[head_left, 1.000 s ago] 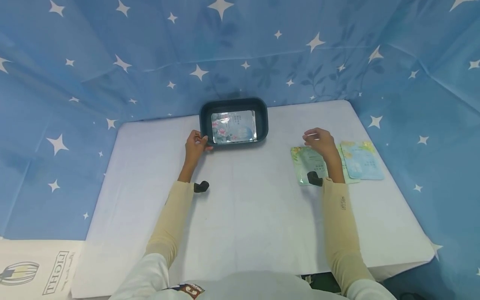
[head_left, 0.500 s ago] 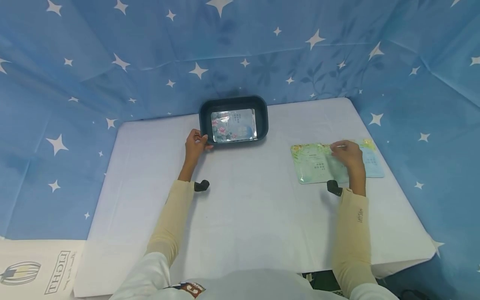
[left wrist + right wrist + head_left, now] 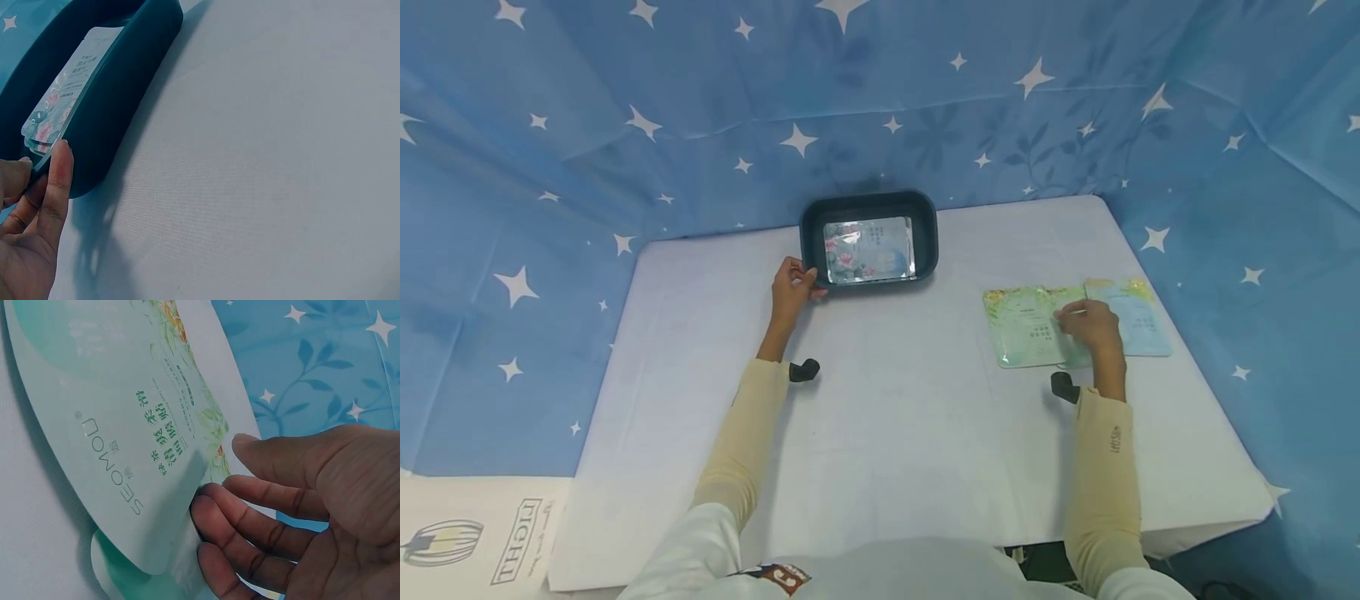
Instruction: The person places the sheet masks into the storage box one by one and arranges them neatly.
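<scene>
My left hand (image 3: pixel 792 292) pinches the near left corner of a dark teal plastic tray (image 3: pixel 119 119), thumb inside the rim and fingers outside. A shiny floral face mask packet (image 3: pixel 872 250) lies flat in the tray. At the right, my right hand (image 3: pixel 1092 325) is at the right edge of a green face mask packet (image 3: pixel 119 444). Its fingertips touch that edge from below, while the thumb stands apart from the packet. Another green packet (image 3: pixel 119 569) lies partly under the first one. A light blue face mask packet (image 3: pixel 1138 321) lies just beyond the hand.
A white cloth (image 3: pixel 910 433) covers the table. Blue star-patterned fabric (image 3: pixel 700 108) hangs behind and at the sides, close behind the tray. A printed cream cloth (image 3: pixel 475 533) lies at the lower left.
My right hand has moved right and down, from above the green packets to the right edge of the upper one. The left hand keeps its hold on the tray.
</scene>
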`<state>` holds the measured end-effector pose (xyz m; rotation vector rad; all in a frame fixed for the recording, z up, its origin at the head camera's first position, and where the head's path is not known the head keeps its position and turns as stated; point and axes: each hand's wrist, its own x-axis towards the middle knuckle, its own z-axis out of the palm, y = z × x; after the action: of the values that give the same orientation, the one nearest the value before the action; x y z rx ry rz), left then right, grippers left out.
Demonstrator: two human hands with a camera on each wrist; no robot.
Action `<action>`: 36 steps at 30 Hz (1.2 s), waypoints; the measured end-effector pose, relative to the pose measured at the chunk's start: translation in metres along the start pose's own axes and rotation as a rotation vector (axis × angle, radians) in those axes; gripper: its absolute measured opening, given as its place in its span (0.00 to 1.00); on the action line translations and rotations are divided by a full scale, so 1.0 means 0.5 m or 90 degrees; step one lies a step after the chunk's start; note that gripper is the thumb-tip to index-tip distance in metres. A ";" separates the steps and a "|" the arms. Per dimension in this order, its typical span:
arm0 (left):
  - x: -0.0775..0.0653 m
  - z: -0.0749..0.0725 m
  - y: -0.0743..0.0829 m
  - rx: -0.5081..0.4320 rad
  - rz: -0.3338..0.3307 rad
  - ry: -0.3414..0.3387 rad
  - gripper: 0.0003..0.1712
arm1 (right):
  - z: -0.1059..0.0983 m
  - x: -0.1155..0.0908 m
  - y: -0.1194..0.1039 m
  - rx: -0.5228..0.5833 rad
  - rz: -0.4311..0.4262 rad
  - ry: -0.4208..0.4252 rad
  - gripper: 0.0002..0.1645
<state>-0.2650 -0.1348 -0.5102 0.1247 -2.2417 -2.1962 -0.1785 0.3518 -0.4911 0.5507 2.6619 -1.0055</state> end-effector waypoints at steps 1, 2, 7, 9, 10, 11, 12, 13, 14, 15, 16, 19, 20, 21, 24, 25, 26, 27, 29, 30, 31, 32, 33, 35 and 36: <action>-0.002 0.001 0.004 0.003 0.002 -0.002 0.15 | 0.001 -0.001 0.001 0.000 -0.005 0.000 0.28; -0.005 0.001 0.007 0.006 0.004 -0.003 0.15 | 0.001 -0.002 0.001 0.002 -0.007 -0.004 0.28; -0.009 0.004 0.009 0.007 0.010 -0.004 0.14 | 0.006 -0.007 0.001 0.010 -0.008 -0.018 0.31; -0.009 0.004 0.008 0.006 0.010 -0.005 0.14 | 0.009 -0.009 0.001 0.007 -0.007 -0.022 0.31; -0.009 0.003 0.006 0.005 0.010 -0.006 0.15 | 0.011 -0.010 0.002 0.007 -0.006 -0.023 0.32; -0.009 0.003 0.005 0.003 0.010 -0.008 0.15 | 0.012 -0.012 0.002 0.006 -0.008 -0.025 0.33; -0.009 0.003 0.003 0.004 0.009 -0.009 0.15 | 0.013 -0.013 0.003 0.005 -0.009 -0.027 0.33; -0.009 0.002 0.002 0.004 0.008 -0.010 0.15 | 0.015 -0.014 0.004 0.006 -0.011 -0.028 0.34; -0.010 0.002 0.000 0.003 0.007 -0.010 0.14 | 0.017 -0.016 0.004 0.005 -0.012 -0.030 0.35; -0.010 0.001 -0.002 0.003 0.004 -0.009 0.14 | 0.018 -0.017 0.005 0.005 -0.012 -0.031 0.35; -0.010 0.001 -0.004 0.002 0.003 -0.010 0.13 | 0.020 -0.019 0.005 0.003 -0.010 -0.031 0.36; -0.011 0.001 -0.006 0.002 0.002 -0.008 0.12 | 0.024 -0.021 0.003 0.002 -0.002 -0.023 0.37; -0.011 0.001 -0.006 0.001 0.004 -0.008 0.12 | 0.026 -0.022 0.001 0.002 0.003 -0.019 0.37; -0.011 0.002 -0.005 0.002 0.008 -0.008 0.12 | 0.027 -0.021 0.000 0.003 0.007 -0.013 0.37; -0.011 0.003 0.000 0.005 0.017 -0.008 0.13 | 0.028 -0.019 -0.005 -0.002 0.013 0.003 0.37; -0.010 0.003 0.002 0.006 0.020 -0.009 0.14 | 0.029 -0.017 -0.006 -0.005 0.015 0.008 0.37; -0.010 0.003 0.005 0.008 0.021 -0.009 0.14 | 0.029 -0.015 -0.006 -0.012 0.014 0.013 0.37; -0.010 0.003 0.006 0.010 0.021 -0.010 0.15 | 0.030 -0.012 -0.006 -0.018 0.015 0.018 0.36; -0.007 0.002 0.007 0.010 0.021 -0.010 0.15 | 0.032 -0.006 -0.005 -0.031 0.021 0.024 0.36; -0.004 0.001 0.003 0.006 0.018 -0.009 0.15 | 0.034 -0.003 -0.004 -0.035 0.024 0.027 0.36; -0.001 0.000 -0.003 0.005 0.019 -0.007 0.14 | 0.035 -0.001 -0.004 -0.039 0.025 0.028 0.35; 0.004 0.000 -0.011 0.008 0.020 -0.003 0.13 | 0.035 0.001 -0.003 -0.042 0.026 0.028 0.35; 0.007 -0.001 -0.020 0.009 0.023 0.001 0.12 | 0.036 0.002 -0.004 -0.040 0.029 0.027 0.35; 0.015 -0.002 -0.035 0.006 0.025 0.004 0.12 | 0.036 0.002 -0.006 -0.038 0.032 0.028 0.33; 0.017 -0.003 -0.041 0.009 0.029 0.006 0.12 | 0.036 0.001 -0.007 -0.038 0.030 0.026 0.32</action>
<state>-0.2724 -0.1370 -0.5313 0.0845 -2.2322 -2.1534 -0.1791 0.3372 -0.5023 0.6252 2.6914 -0.9077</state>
